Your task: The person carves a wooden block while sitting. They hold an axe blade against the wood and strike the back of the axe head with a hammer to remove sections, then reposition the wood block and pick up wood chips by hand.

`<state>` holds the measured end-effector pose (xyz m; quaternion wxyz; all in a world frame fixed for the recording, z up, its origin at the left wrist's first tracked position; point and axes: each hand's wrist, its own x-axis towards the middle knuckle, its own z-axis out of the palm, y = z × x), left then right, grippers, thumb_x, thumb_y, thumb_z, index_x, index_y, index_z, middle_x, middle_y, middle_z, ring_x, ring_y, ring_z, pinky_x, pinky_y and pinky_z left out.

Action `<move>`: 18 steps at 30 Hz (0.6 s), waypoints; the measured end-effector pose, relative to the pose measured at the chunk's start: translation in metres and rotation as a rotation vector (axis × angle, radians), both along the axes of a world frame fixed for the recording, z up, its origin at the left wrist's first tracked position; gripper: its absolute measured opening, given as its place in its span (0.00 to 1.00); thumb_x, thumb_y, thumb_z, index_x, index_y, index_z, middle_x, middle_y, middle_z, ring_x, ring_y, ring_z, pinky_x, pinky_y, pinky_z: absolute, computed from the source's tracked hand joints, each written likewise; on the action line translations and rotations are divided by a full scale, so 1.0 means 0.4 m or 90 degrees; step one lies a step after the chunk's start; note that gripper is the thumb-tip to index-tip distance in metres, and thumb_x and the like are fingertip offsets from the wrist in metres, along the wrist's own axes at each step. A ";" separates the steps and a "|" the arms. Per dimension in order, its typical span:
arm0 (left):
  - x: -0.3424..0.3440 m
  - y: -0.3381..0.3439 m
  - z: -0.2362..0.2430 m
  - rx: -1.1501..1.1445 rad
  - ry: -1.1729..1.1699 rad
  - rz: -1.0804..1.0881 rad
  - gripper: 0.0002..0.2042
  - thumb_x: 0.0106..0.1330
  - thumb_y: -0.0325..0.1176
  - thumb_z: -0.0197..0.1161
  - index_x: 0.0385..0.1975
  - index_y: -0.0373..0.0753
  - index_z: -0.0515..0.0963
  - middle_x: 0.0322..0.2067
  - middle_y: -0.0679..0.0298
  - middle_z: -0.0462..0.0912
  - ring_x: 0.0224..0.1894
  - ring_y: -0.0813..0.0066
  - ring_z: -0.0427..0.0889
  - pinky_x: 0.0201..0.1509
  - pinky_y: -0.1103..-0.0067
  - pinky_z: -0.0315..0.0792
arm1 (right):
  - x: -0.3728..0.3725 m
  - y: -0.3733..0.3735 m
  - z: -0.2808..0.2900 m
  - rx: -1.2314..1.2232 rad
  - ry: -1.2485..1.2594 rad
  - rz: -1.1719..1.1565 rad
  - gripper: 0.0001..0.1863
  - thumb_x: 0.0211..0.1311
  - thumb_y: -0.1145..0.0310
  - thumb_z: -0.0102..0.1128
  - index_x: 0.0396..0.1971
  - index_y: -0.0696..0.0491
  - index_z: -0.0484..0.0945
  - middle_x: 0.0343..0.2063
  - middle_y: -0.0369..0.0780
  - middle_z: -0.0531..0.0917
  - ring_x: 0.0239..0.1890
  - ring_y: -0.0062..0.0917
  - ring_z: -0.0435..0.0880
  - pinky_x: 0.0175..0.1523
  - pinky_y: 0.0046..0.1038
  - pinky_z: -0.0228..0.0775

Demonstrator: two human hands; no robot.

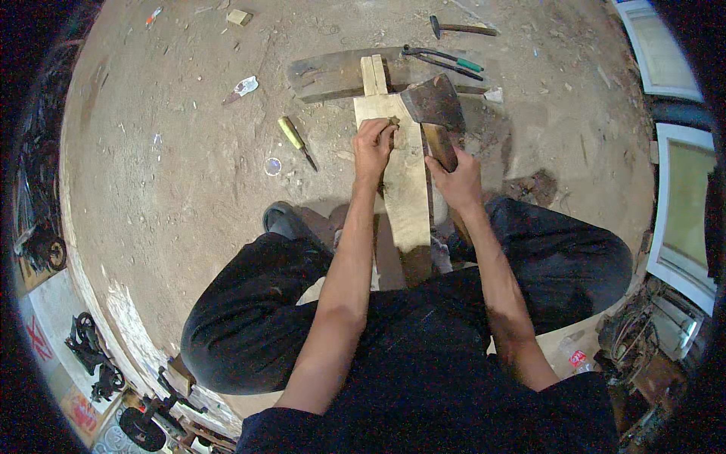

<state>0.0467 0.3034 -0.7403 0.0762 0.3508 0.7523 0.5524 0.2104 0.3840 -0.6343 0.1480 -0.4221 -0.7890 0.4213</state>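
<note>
A pale wooden board [406, 200] lies lengthwise in front of me, running from between my legs to a grey weathered plank [329, 72]. Its narrow far end, a split-looking tongue [373, 74], rests on that plank. My right hand [460, 180] is wrapped round the wooden handle of an axe. The broad dark axe head [436, 104] is over the board's right edge near the far end; whether it touches the wood I cannot tell. My left hand [373, 145] is over the board, its fingertips pinched at a small brownish thing too small to name.
Pincers with a green grip [446, 62] lie by the plank, and a hammer [463, 29] lies beyond. To the left is a yellow-handled chisel-like tool [296, 141]. A small wood block [240, 17] sits far off. White-framed panels [664, 204] line the right side.
</note>
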 end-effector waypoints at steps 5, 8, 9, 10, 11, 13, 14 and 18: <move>0.003 -0.003 -0.013 0.029 0.008 -0.010 0.08 0.58 0.20 0.65 0.37 0.36 0.85 0.37 0.58 0.85 0.41 0.60 0.82 0.46 0.71 0.77 | -0.004 -0.008 0.039 -0.044 -0.014 0.028 0.16 0.61 0.59 0.68 0.37 0.59 0.83 0.22 0.40 0.84 0.22 0.24 0.80 0.31 0.31 0.72; 0.005 -0.006 -0.017 -0.002 -0.010 -0.027 0.11 0.57 0.18 0.62 0.38 0.36 0.85 0.39 0.57 0.85 0.43 0.59 0.82 0.50 0.70 0.77 | -0.007 -0.011 0.044 -0.055 0.004 0.026 0.16 0.61 0.60 0.67 0.36 0.59 0.83 0.22 0.40 0.85 0.23 0.25 0.81 0.31 0.32 0.72; 0.003 -0.001 -0.018 -0.004 0.007 -0.038 0.11 0.56 0.17 0.61 0.38 0.36 0.85 0.39 0.57 0.85 0.44 0.59 0.82 0.50 0.70 0.77 | -0.007 -0.011 0.047 -0.049 0.017 0.023 0.15 0.62 0.60 0.67 0.36 0.59 0.82 0.22 0.40 0.85 0.24 0.25 0.82 0.31 0.32 0.72; 0.002 0.002 -0.018 -0.005 0.023 -0.048 0.12 0.55 0.17 0.61 0.38 0.36 0.85 0.39 0.58 0.85 0.44 0.59 0.82 0.51 0.70 0.77 | -0.007 -0.012 0.033 -0.014 0.032 0.019 0.16 0.61 0.60 0.67 0.36 0.60 0.82 0.23 0.41 0.85 0.24 0.28 0.83 0.32 0.33 0.73; 0.005 0.004 -0.017 0.005 0.034 -0.038 0.12 0.55 0.17 0.63 0.37 0.36 0.85 0.38 0.59 0.85 0.43 0.60 0.82 0.48 0.70 0.77 | -0.006 -0.014 0.008 0.022 0.046 0.015 0.16 0.61 0.60 0.67 0.36 0.60 0.82 0.23 0.43 0.85 0.25 0.30 0.84 0.32 0.34 0.73; 0.006 0.001 -0.018 0.024 0.060 -0.015 0.11 0.54 0.17 0.67 0.37 0.37 0.85 0.36 0.61 0.85 0.40 0.60 0.81 0.44 0.70 0.78 | -0.015 -0.021 0.000 0.046 -0.005 0.020 0.17 0.60 0.60 0.67 0.36 0.61 0.82 0.24 0.47 0.85 0.27 0.36 0.85 0.34 0.36 0.74; 0.004 -0.001 -0.018 0.030 0.072 -0.008 0.11 0.54 0.17 0.66 0.36 0.37 0.85 0.36 0.60 0.85 0.40 0.60 0.81 0.43 0.70 0.77 | -0.015 -0.024 0.000 0.036 -0.073 0.027 0.17 0.59 0.60 0.67 0.37 0.61 0.81 0.24 0.48 0.84 0.28 0.39 0.85 0.35 0.37 0.74; 0.001 -0.002 -0.020 0.027 0.103 0.000 0.11 0.52 0.15 0.65 0.36 0.34 0.84 0.36 0.59 0.84 0.41 0.59 0.81 0.44 0.69 0.77 | -0.008 -0.038 0.001 0.079 -0.226 0.046 0.19 0.58 0.58 0.67 0.38 0.61 0.81 0.25 0.52 0.83 0.30 0.46 0.84 0.36 0.39 0.74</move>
